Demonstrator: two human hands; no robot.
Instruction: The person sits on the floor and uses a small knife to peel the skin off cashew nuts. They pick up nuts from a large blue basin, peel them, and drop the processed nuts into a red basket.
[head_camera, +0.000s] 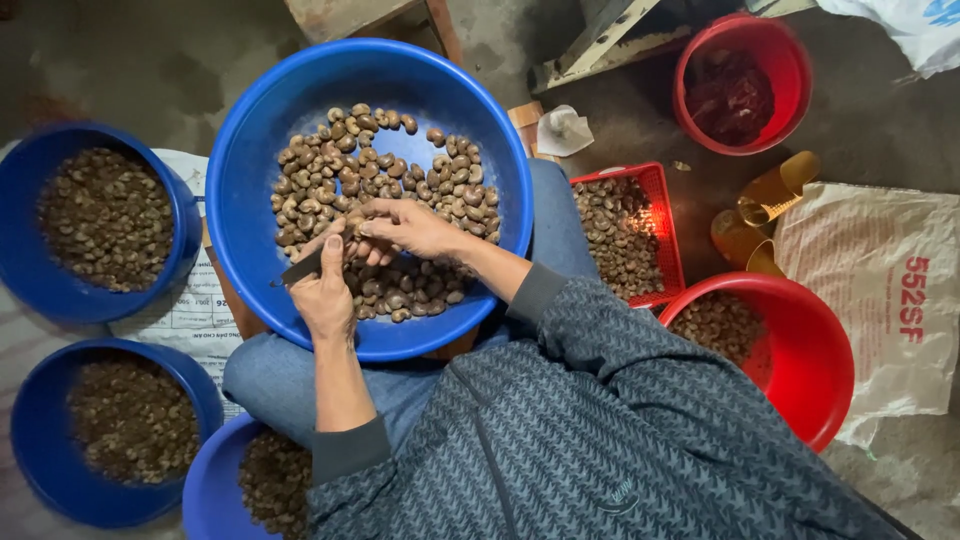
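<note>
Both hands over basin (250, 180) near rim. Left hand (322, 290) clamps knife (300, 268), blade pointing left. Right hand (410, 228) touching left, pinching nut (352, 228), probably.

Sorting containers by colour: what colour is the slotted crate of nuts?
Red, clearest in the head view: the crate.

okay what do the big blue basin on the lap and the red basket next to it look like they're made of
Blue basin: probably moulded plastic, with a smooth, uniform colour, a soft sheen and a rolled rim. Red basket: also looks plastic, a stiff rectangular mesh of small holes with light glowing through its wall. Neither shows signs of metal.
</note>
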